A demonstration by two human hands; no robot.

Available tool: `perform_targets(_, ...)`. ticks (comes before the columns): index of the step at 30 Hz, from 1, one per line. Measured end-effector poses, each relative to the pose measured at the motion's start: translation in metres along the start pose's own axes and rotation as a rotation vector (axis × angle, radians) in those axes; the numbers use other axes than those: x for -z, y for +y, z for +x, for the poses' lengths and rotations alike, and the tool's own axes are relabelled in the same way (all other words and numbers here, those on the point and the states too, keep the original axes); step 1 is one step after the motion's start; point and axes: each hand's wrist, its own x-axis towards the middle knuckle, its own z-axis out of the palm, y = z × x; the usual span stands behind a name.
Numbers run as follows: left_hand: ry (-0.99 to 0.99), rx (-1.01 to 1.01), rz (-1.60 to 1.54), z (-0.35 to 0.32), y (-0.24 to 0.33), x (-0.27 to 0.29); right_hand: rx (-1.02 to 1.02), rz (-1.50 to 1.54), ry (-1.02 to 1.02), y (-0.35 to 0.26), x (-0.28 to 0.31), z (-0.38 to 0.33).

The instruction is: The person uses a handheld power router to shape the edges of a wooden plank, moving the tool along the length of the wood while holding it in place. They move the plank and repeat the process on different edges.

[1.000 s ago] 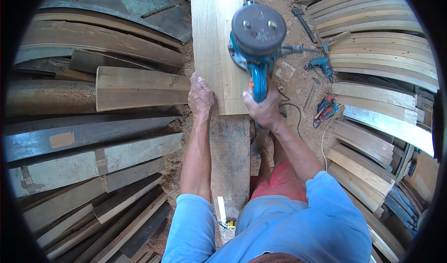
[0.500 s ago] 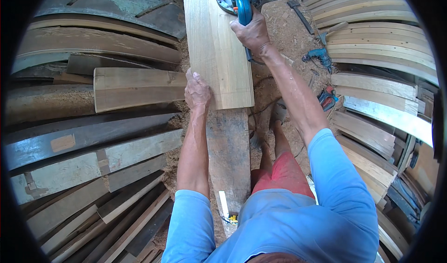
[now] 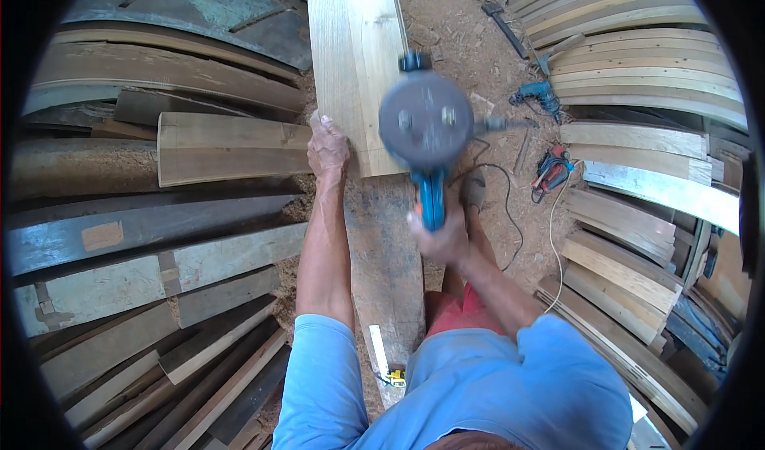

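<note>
My right hand (image 3: 444, 235) is closed around the handle of a blue router (image 3: 430, 199), a power tool with a round grey head, slightly blurred by motion. The router is held over the right edge of a pale wooden board (image 3: 351, 60), near its closest end, and hides that corner. Whether it touches the wood I cannot tell. At the board's left edge, near the same end, my left hand (image 3: 327, 149) grips the wood with bent fingers. Beneath the board lies a worn, dark-stained beam (image 3: 386, 251) that runs toward my body.
Planks (image 3: 231, 149) are stacked along the left, and more timber (image 3: 629, 76) lines the right. On the dusty ground at right lie a hammer (image 3: 505, 32), a blue drill (image 3: 538, 98) and a red power tool (image 3: 551, 171). A yellow tape measure (image 3: 395, 377) sits on the beam. Cords trail nearby.
My right hand has drawn the router toward my body, from farther up the board to its near end, and the right elbow has bent. My left hand stays on the board's edge.
</note>
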Motion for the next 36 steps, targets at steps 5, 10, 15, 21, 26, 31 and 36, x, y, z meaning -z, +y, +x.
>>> perform_targets(5,0.02,0.017,0.016,-0.001,-0.004,0.004,0.004,0.038,-0.027,-0.009,-0.001,-0.065)
perform_targets(10,0.043,-0.02,0.059,-0.003,-0.001,0.003,-0.012,0.019,-0.015,-0.015,-0.003,-0.037)
perform_targets(15,0.318,-0.217,0.431,0.008,0.016,-0.008,0.057,0.039,0.046,-0.019,-0.004,0.033)
perform_targets(21,0.328,0.016,0.272,0.06,0.068,-0.026,0.044,0.058,0.063,-0.029,-0.007,0.127)
perform_targets(26,0.328,-0.017,0.255,0.099,0.098,-0.021,0.077,0.019,0.104,-0.031,-0.007,0.218)
perform_targets(31,0.331,-0.037,0.26,0.111,0.108,-0.024,0.085,0.029,0.127,-0.025,-0.007,0.309)
perform_targets(36,0.327,-0.05,0.264,0.11,0.104,-0.026,0.106,0.058,0.133,-0.027,-0.009,0.391)
